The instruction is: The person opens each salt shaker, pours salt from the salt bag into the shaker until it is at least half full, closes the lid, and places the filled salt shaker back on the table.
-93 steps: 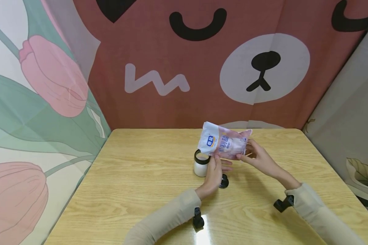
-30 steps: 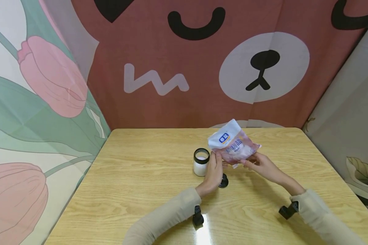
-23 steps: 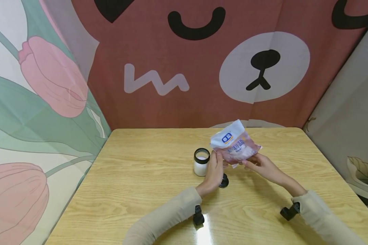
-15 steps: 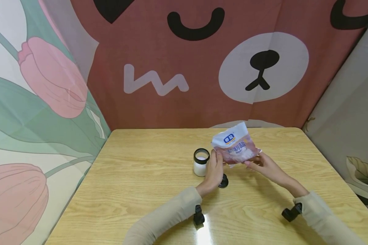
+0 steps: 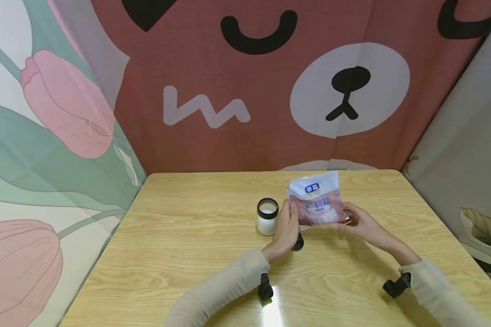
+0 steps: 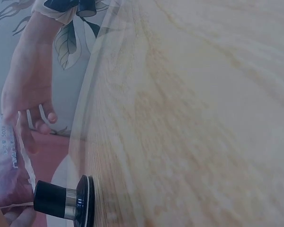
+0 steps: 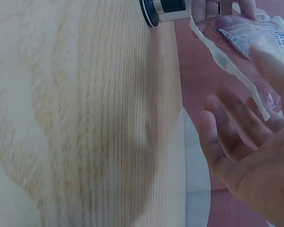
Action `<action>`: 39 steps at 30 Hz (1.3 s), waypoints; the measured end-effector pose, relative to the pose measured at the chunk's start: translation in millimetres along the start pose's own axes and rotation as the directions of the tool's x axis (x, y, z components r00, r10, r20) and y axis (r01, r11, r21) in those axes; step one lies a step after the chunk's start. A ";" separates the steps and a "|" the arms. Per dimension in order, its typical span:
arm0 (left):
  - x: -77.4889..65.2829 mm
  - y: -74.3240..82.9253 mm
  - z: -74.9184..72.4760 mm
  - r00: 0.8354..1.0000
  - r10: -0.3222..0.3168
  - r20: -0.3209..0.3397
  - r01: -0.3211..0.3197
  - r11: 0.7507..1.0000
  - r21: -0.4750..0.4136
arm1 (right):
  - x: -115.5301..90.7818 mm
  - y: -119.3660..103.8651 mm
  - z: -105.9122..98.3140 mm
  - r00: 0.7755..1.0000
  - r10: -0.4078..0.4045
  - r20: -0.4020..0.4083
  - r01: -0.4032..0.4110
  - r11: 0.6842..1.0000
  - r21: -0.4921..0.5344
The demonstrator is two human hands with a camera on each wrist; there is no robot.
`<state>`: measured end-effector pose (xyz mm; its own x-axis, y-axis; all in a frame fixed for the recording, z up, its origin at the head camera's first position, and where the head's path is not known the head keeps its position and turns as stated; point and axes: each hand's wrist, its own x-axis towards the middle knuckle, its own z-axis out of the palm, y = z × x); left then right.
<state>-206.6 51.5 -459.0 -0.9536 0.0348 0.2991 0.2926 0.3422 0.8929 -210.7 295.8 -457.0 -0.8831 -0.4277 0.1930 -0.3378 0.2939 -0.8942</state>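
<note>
A pink and white bag of salt (image 5: 317,204) is held upright above the table in the head view. My left hand (image 5: 285,229) grips its lower left corner, thumb in front. At the lower right corner, my right hand (image 5: 362,226) holds the bag between thumb and fingers; the other fingers (image 7: 222,137) curl loosely in the right wrist view. Just left of my left hand stands an uncapped glass jar (image 5: 267,225) with a black rim and white contents. A black lid (image 5: 298,243) lies on the table, partly hidden behind my left hand.
The wooden table (image 5: 188,236) runs back to a red printed cloth (image 5: 229,150). A flower-print cloth (image 5: 45,181) borders the left side, and a grey one (image 5: 466,159) the right.
The bag of salt has swung from tilted toward the left to nearly upright, moving right and lower. My right hand has shifted right and down with it; my left hand stays beside the jar.
</note>
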 end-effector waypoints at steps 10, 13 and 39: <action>0.4 1.5 -0.5 0.999 -0.002 0.047 0.005 0.998 -0.058 | 0.9 0.4 -1.5 0.998 -0.055 0.013 0.056 0.992 -0.111; 1.6 2.2 -0.4 0.998 0.026 0.058 -0.021 0.997 -0.071 | 0.6 0.7 -0.4 0.999 -0.044 0.017 0.047 0.986 -0.157; 10.6 22.2 4.2 0.983 0.143 0.110 -0.145 0.989 0.008 | 1.5 12.9 4.9 0.997 -0.029 0.076 0.040 0.989 -0.142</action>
<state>-210.5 63.5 -437.4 -0.9037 0.1870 0.3851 0.4273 0.3406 0.8375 -214.8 294.8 -470.2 -0.8456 -0.4997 0.1878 -0.4154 0.3950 -0.8194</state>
